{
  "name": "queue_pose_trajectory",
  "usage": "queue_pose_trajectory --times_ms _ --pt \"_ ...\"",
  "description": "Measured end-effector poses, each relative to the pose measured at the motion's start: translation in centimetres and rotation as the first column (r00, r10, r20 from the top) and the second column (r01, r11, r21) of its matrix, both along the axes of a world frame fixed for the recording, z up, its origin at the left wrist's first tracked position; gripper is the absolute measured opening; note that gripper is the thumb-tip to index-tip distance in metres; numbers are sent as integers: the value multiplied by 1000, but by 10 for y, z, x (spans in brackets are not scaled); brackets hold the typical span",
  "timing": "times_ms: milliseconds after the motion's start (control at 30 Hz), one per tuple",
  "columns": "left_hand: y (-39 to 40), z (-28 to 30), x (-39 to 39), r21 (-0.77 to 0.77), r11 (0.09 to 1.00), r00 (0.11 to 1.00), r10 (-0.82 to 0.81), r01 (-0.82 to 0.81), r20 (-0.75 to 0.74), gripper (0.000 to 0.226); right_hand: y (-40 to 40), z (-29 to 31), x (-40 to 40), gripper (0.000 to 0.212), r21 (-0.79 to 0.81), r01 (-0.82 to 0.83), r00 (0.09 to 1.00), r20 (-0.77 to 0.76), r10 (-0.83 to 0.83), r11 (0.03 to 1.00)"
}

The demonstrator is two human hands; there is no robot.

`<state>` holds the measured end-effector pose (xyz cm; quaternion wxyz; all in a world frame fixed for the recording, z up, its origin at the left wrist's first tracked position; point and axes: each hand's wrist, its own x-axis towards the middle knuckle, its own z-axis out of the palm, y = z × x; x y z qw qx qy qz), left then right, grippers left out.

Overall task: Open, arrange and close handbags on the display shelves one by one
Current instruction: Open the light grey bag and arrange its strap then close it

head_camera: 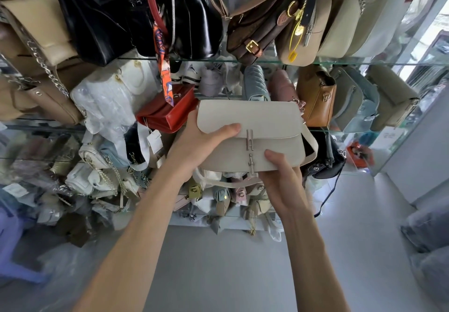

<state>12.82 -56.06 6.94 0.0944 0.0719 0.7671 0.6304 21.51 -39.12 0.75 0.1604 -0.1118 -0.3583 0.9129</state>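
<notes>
The glass display shelves rise just beyond both hands, crowded with bags. The cream handbag is held off them, flap down. The left hand grips its left end, thumb over the flap; the right hand grips the bottom edge, thumb just right of the metal clasp. Best to steady with the left and work that 1 clasp with the right thumb, not tugging the flap.

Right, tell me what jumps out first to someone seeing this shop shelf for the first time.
The cream handbag in the middle, held in front of the glass shelves: the left hand grips its flap edge and the right hand holds its bottom, with the flap down over the metal clasp. Next comes the red handbag just left of it, under a dangling orange scarf, and the glossy black handbags crowding the top shelf.
</notes>
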Motion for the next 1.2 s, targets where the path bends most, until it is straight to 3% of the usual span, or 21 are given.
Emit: queue_pose_trajectory --times_ms 167,267,333,467,567,700,833,900,1067,1200 --pt "-9 15 0 -266 964 989 -8 -31 -145 121 -4 0 -2 60 -71 118 992 57 -114 991" --pt "-14 38 1 -440 897 964 -75 -47 -256 105 -7 2 -2 59 -86 127 990 80 -120 988" --pt "-14 54 1 -610 791 950 -161 -38 -268 92 -8 5 -2 62 -88 140 989 60 -135 986" --pt "-10 78 -6 -870 473 896 -315 -138 -313 91 -4 5 0 52 -62 134 991 31 -132 989" --pt "-1 94 -8 -898 439 825 -502 -16 -259 81 -2 6 3 56 -30 115 993 -17 -115 993" --pt "11 103 -23 -868 416 779 -625 271 -56 74 -4 11 6 71 -33 117 993 -11 -117 993" --pt "26 91 -34 -813 396 704 -710 426 23 69 -8 13 8 45 -46 69 996 55 -67 997" --pt "28 87 -40 -776 419 685 -728 472 24 65 -9 14 10 43 -56 5 996 90 0 998" --pt "30 96 -50 -797 376 668 -743 472 45 62 1 19 18 51 1 -270 950 163 266 963" --pt "30 99 -51 -792 355 675 -732 497 95 59 -3 23 21 42 -12 -309 934 182 306 951"
